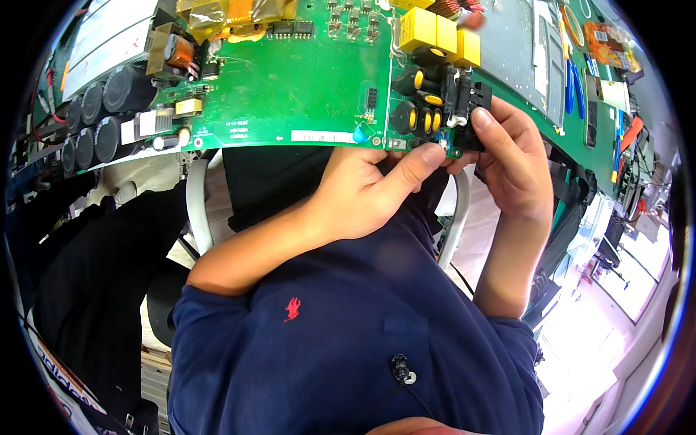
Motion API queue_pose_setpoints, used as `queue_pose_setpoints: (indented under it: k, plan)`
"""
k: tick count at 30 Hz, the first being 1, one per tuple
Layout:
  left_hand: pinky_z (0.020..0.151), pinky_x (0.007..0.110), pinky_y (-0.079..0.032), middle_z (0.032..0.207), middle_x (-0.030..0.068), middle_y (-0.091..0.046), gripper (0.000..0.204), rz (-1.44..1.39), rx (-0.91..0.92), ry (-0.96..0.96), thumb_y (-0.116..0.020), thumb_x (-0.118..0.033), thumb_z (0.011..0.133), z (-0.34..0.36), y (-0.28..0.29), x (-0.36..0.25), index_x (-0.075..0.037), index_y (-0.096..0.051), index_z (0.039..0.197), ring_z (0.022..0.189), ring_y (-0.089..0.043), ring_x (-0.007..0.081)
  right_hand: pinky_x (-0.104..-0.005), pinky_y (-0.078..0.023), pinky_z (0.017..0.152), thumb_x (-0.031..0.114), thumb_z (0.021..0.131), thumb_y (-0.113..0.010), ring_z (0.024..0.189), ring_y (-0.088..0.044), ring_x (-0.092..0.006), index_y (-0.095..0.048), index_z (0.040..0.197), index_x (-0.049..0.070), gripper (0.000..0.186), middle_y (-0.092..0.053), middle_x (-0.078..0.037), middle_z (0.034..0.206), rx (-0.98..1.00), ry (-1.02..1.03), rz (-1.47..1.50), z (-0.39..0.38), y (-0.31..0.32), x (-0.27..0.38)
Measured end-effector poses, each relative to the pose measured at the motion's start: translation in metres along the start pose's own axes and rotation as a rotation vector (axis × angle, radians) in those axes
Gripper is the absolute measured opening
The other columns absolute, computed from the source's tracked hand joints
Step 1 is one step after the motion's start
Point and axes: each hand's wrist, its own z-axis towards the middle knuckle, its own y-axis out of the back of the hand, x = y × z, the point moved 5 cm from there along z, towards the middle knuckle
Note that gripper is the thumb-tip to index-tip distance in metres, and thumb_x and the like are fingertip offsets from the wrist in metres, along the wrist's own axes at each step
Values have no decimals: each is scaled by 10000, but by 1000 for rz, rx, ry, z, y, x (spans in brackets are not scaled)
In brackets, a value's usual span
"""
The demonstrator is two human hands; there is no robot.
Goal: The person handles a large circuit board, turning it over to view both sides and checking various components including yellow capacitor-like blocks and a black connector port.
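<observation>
Working with both hands close together at the near right corner of the green circuit board (268, 94), spread out beyond the fingertips and well to the left of them. With the left hand (366, 190), reaching to the near edge, thumb tip at the rim and other fingers mostly hidden below — cannot tell whether pinching the edge or some small part there. With the right hand (518, 163), pinching narrowly at a black block (479, 98), thumb against its near end, fingers curled round its outer side; cannot tell whether holding it loose or fixed to the board. Probably placed so to steady the corner from two sides, using the exposed near edge to get fingers underneath.

Crowded just beyond the thumbs — black-and-yellow cylinders (409, 117), then yellow blocks (435, 30) farther off, likely hindering any reach across the top. Just beyond the left hand, a blue part (361, 134) near the edge. Well left of both hands, black capacitors (110, 138) and a copper-wound transformer (179, 52), out of the way. Beyond the right hand, a grey panel (507, 43) and blue-handled tools (576, 90), well apart from the fingers.
</observation>
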Motion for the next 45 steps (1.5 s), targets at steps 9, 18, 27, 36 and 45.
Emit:
queue_pose_setpoints:
  k: [9,18,27,36,45]
  plan:
    - [523,197,-368,713,-40,-602,172,115,47,-91,-636,-151,904,3,0,1,-26,-665,1018,584,-466,26,-274,-582,658,205,900,-616,796,-675,-175,-540,1142,-86,386,-656,-137,972,37,-126,-90,1,5,11]
    - [593,207,-447,777,34,-626,288,42,142,47,-578,-280,942,2,7,-2,0,-642,934,647,-560,82,-309,-588,731,138,884,-624,822,-680,-210,-450,1194,-104,430,-637,-165,1022,80,-312,-178,0,1,20]
    - [593,216,-464,804,43,-635,228,77,208,32,-585,-224,940,3,6,5,-6,-646,967,661,-583,93,-288,-568,681,169,886,-633,733,-675,-182,-449,1195,-101,450,-647,-157,965,37,-356,-243,0,-5,22]
    - [685,265,-501,909,66,-686,224,30,217,-14,-571,-225,944,5,6,2,-44,-658,1043,786,-646,152,-265,-548,647,252,919,-598,722,-663,-170,-445,1201,-89,467,-644,-140,954,35,-329,-276,-8,-2,13]
    - [567,224,-471,825,39,-622,174,7,346,120,-578,-189,939,6,6,6,-29,-641,967,652,-580,92,-321,-471,917,192,892,-630,1069,-588,-197,-365,1320,-75,570,-563,-152,1204,-23,-287,-178,-12,4,7]
